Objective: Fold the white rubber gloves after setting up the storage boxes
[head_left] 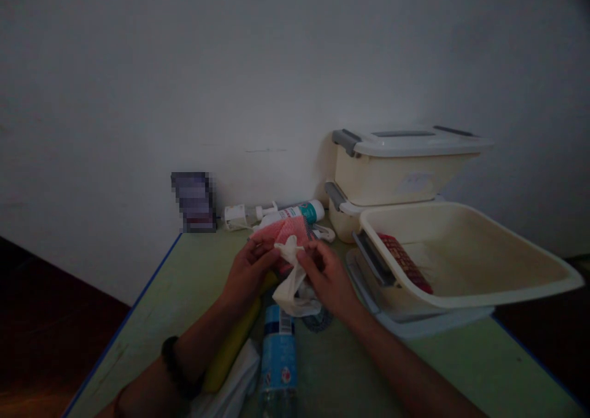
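Note:
Both hands meet over the middle of a green table [152,319]. My left hand [246,270] pinches the top of a white glove [291,283], fingers closed on it. My right hand [325,276] grips the same glove from the right side, and the glove hangs limp between them. Just behind the hands a pink mesh cloth [289,228] stands up. Whether either hand touches it is unclear. A black band circles my left wrist.
An open cream tub [465,289] holding a red patterned item [405,263] sits right, with two lidded cream boxes [401,166] stacked behind. A blue-labelled bottle [278,356], a yellow object [230,347], white cloth [233,387] and a tube [299,212] lie around.

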The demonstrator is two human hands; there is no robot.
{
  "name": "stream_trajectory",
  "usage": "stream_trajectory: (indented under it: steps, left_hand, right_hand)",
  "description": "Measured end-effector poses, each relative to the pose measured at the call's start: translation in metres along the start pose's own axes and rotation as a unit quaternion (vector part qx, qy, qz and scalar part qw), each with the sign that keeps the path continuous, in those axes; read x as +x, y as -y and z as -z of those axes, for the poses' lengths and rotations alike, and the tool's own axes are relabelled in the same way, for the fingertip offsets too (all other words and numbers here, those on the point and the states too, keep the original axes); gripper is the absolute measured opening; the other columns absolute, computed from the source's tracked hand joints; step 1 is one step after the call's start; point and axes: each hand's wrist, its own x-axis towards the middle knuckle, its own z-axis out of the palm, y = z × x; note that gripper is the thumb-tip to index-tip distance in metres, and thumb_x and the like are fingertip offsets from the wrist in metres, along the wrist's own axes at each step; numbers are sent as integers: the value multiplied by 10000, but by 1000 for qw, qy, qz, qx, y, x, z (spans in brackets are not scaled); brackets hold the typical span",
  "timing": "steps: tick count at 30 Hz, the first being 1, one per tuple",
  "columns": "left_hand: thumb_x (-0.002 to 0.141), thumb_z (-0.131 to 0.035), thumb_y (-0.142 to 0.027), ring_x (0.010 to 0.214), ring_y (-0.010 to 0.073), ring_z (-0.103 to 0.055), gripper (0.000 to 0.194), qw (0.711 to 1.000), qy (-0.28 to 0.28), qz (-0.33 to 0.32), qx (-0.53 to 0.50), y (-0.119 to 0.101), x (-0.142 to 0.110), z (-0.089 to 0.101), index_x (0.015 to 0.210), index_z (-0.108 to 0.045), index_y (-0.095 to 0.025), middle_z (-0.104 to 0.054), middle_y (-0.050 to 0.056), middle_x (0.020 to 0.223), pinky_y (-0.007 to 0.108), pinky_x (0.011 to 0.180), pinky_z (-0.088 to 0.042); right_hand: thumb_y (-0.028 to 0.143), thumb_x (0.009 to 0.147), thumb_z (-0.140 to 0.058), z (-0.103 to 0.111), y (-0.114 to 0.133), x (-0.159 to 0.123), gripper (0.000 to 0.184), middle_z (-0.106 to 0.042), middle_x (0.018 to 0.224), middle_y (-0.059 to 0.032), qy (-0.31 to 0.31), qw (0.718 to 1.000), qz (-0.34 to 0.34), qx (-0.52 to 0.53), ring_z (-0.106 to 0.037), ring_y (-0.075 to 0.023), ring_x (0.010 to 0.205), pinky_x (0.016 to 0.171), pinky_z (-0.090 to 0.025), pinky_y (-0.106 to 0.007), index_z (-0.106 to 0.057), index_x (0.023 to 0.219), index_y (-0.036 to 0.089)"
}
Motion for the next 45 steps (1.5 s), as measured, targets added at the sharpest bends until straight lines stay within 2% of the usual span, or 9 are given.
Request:
stream_trajectory:
  steps: [7,11,14,18,24,30,34,40,45]
  left_hand:
    - [616,-787,-191,619,145,-656,340,1000,-3,-4,-21,0,1,-1,894,-596,-153,-694,4,751,277,618,-538]
    - [608,-783,-164,667,155,-664,345,1000,0,0,-17,0,1,1,902,-604,-150,-713,24,797,276,638,-539]
    - [575,-813,-149,655,148,-662,388,1000,9,3,-12,2,3,3,909,-616,-155,-723,19,792,257,625,-533]
    - [560,-838,-141,660,147,-671,387,999,26,18,-5,3,3,5,892,-640,-152,-736,24,781,247,631,-535]
    - [542,-853,-123,649,155,-677,362,998,40,43,-3,1,0,3,852,-666,-122,-741,51,740,245,635,-527]
    - [564,-804,-124,604,134,-647,353,999,2,14,-42,0,3,3,867,-626,-156,-701,-2,730,246,595,-516]
    - [581,-737,-120,592,102,-612,301,998,-26,-6,-64,-1,7,4,851,-615,-172,-641,-43,712,213,566,-487]
    - [641,-763,-266,676,170,-634,301,999,34,22,-32,4,4,2,897,-649,-155,-671,33,805,267,596,-501]
    - [608,-827,-183,843,198,-643,418,991,124,-16,52,10,-2,5,976,-628,-174,-672,60,950,287,735,-507]
  right_hand:
    - [327,914,-457,1,-7,1,191,-573,784,-7,-24,999,30,-5,-556,-145,648,581,-441,-254,-521,1043,202]
    - [291,884,-503,3,-3,1,138,-549,845,-29,-49,996,66,-36,-536,-161,745,658,-432,-273,-566,964,198]
    - [279,863,-532,4,2,0,129,-557,844,-42,-33,993,86,-67,-516,-162,745,670,-418,-280,-617,870,182]
    - [353,903,-482,3,7,-1,234,-622,785,-45,7,996,68,-64,-548,-153,684,622,-428,-270,-614,861,164]
    - [382,832,-595,0,9,-4,210,-627,704,-11,0,998,31,-53,-558,-141,617,564,-424,-246,-586,870,176]
    - [350,853,-544,1,2,-1,178,-639,743,-19,-23,1000,6,19,-579,-160,676,634,-449,-271,-601,889,185]
    - [364,835,-543,0,1,3,183,-628,721,-8,-57,996,-21,62,-587,-158,659,596,-465,-261,-566,882,188]
    - [387,806,-564,-1,5,4,189,-602,668,12,-53,992,-44,107,-582,-154,646,608,-472,-262,-577,832,200]
    - [373,775,-603,-2,0,3,189,-565,664,20,-28,992,-54,115,-537,-143,608,580,-435,-261,-586,835,195]
